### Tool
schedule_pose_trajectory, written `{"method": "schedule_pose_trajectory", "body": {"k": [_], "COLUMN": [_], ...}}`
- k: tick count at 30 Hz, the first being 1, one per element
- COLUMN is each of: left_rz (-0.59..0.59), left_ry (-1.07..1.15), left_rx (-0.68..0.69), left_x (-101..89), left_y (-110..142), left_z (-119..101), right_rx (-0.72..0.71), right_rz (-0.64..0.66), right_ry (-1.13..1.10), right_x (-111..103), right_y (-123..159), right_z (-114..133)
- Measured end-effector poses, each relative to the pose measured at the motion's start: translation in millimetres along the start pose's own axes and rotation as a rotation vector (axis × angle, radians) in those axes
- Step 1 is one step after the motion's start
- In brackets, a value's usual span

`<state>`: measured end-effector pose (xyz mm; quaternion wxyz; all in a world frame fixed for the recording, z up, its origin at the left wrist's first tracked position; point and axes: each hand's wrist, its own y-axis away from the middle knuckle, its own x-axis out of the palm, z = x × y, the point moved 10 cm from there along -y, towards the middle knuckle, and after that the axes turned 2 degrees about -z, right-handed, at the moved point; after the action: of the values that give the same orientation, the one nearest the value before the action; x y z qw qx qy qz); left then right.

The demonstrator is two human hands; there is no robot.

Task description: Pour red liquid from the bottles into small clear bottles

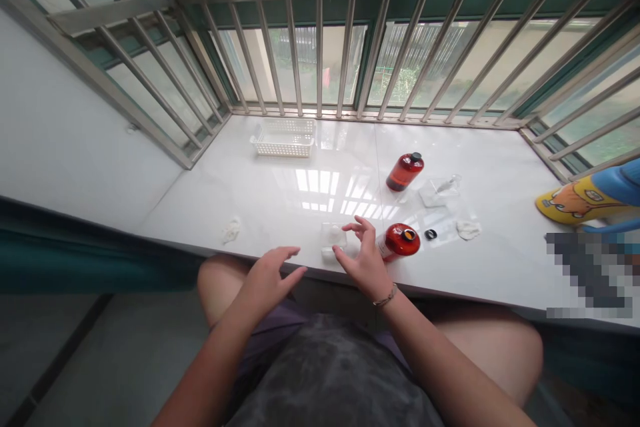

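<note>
My left hand (274, 279) hovers over the counter's front edge with thumb and fingers apart, nothing in it. My right hand (367, 259) is also open, its fingers curved and spread beside a clear, see-through piece (334, 233) on the counter; whether it touches this I cannot tell. Just right of that hand stands an uncapped red-amber bottle (404, 240), its mouth facing up. A small black cap (431, 235) lies to the right of it. Farther back is a second red-amber bottle (405, 172) with a black cap on, part filled with liquid.
A white perforated basket (284, 140) sits at the back left below the window bars. Crumpled white tissues (231, 230) lie at left, and another tissue (468, 230) at right near clear plastic packaging (440, 191). A yellow and blue bottle (575, 200) stands far right.
</note>
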<state>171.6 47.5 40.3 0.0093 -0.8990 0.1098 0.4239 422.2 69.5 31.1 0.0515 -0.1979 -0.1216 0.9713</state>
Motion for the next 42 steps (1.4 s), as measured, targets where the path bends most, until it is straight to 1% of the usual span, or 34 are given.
{"method": "schedule_pose_trajectory", "body": {"k": [1, 2, 3, 5, 8, 10, 12, 15, 16, 20, 21, 25, 26, 30, 35, 39, 42], "left_rz": [-0.045, -0.077, -0.096, -0.087, -0.039, -0.022, -0.015, -0.004, -0.002, 0.003, 0.001, -0.007, -0.009, -0.01, -0.017, -0.024, -0.023], "left_ry": [0.04, 0.073, 0.101, 0.157, 0.239, 0.277, 0.301, 0.313, 0.312, 0.31, 0.307, 0.291, 0.292, 0.307, 0.299, 0.296, 0.292], "left_rx": [0.108, 0.186, 0.233, 0.246, 0.193, 0.152, 0.12, 0.109, 0.107, 0.094, 0.095, 0.111, 0.112, 0.11, 0.12, 0.116, 0.108], "left_x": [2.3, 6.5, 12.0, 26.5, 44.6, 49.6, 50.7, 50.6, 50.6, 51.6, 51.5, 50.7, 50.5, 50.2, 50.3, 50.8, 50.7], "left_y": [-8.6, -17.6, -27.2, -47.8, -71.8, -80.3, -84.0, -85.5, -85.7, -86.4, -86.5, -86.1, -85.8, -85.0, -86.0, -87.0, -87.2], "left_z": [-22.9, -39.7, -50.7, -58.9, -57.1, -53.8, -50.6, -48.6, -48.1, -46.6, -46.8, -48.7, -48.9, -48.5, -48.8, -48.5, -48.7], "right_rx": [-0.01, -0.02, -0.027, -0.022, 0.01, 0.019, 0.02, 0.018, 0.022, 0.049, 0.047, 0.023, 0.029, 0.041, -0.016, -0.004, -0.043], "right_rz": [0.013, 0.032, 0.05, 0.069, 0.023, -0.015, -0.003, 0.066, 0.069, -0.019, -0.019, 0.064, 0.058, -0.029, 0.046, 0.015, 0.006], "right_ry": [-0.014, -0.029, -0.044, -0.063, -0.071, -0.075, -0.082, -0.088, -0.089, -0.098, -0.104, -0.12, -0.115, -0.112, -0.096, -0.053, -0.007], "right_x": [1.1, 2.8, 4.6, 7.1, 3.7, -0.3, -0.1, 5.9, 6.5, 0.2, 0.6, 9.2, 8.7, -0.1, 7.8, 7.0, 5.5], "right_y": [0.1, 0.3, 0.5, 1.0, 1.5, 2.0, 2.6, 3.7, 4.0, 4.8, 4.9, 5.3, 5.3, 5.0, 0.7, -8.8, -15.6], "right_z": [2.0, 4.5, 6.7, 8.3, 4.0, 1.4, 0.7, 0.6, -0.2, -5.8, -5.7, -2.2, -3.0, -4.9, 7.8, 7.5, 8.3]}}
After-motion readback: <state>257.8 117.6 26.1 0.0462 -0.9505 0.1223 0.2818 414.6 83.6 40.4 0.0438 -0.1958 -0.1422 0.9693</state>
